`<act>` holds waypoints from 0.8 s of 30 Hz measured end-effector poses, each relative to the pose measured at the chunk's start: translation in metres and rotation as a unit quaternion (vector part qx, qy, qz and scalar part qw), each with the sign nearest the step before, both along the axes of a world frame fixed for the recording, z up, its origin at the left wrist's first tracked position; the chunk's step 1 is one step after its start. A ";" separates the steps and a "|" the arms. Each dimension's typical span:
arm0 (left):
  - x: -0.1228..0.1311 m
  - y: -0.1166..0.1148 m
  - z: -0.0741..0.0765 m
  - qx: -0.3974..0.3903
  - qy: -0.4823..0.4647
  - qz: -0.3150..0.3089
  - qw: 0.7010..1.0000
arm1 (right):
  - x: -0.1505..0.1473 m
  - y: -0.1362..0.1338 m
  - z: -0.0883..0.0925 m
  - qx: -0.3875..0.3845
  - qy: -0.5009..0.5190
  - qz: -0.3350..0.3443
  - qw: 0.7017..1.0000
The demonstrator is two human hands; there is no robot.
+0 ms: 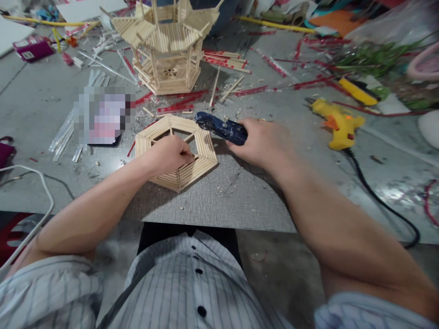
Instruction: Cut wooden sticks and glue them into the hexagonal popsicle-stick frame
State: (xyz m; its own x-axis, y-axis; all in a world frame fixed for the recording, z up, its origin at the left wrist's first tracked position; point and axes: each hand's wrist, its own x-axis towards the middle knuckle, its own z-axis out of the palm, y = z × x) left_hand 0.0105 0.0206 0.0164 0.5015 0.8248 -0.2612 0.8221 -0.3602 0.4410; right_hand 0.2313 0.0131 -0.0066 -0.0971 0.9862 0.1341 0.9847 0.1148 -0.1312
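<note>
Neatly hexagonal, pale stick frame [207, 145] — left fingers [185, 151], grasp unclear; right fingers [251, 123] gripping tool [222, 129]

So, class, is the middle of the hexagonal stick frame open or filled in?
Open where visible: inside the stick frame, gaps show between thin crosspieces; the left hand hides part.

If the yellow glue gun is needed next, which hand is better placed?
Probably the right hand: nearer the glue gun, though holding a blue tool. The left hand is at the stick frame.
</note>
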 end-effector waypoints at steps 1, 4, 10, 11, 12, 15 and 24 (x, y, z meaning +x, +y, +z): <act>0.000 0.000 0.000 0.001 -0.004 -0.001 1.000 | 0.000 0.000 0.000 -0.001 0.000 -0.002 1.000; 0.000 -0.001 0.000 0.002 -0.009 -0.001 1.000 | 0.000 0.001 0.001 -0.009 0.003 -0.005 1.000; -0.001 0.000 -0.001 -0.007 -0.022 0.001 1.000 | -0.001 -0.001 0.002 -0.013 0.008 -0.002 1.000; -0.001 0.000 -0.001 -0.009 -0.025 0.000 1.000 | -0.002 -0.001 0.002 -0.013 0.007 -0.003 1.000; -0.001 0.001 -0.002 -0.011 -0.028 -0.002 1.000 | -0.002 -0.001 0.002 -0.014 0.006 -0.005 1.000; -0.002 0.002 -0.003 -0.018 -0.033 -0.003 0.999 | -0.002 -0.001 0.002 -0.014 0.005 -0.009 1.000; -0.003 0.002 -0.005 -0.016 -0.046 -0.006 0.999 | -0.002 0.000 0.001 -0.010 0.007 -0.007 1.000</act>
State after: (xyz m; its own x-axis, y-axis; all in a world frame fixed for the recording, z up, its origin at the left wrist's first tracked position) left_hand 0.0073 0.0228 0.0109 0.5344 0.8107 -0.2394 0.7731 -0.3542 0.5263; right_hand 0.2296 0.0128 -0.0058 -0.0818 0.9900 0.1153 0.9841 0.0985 -0.1477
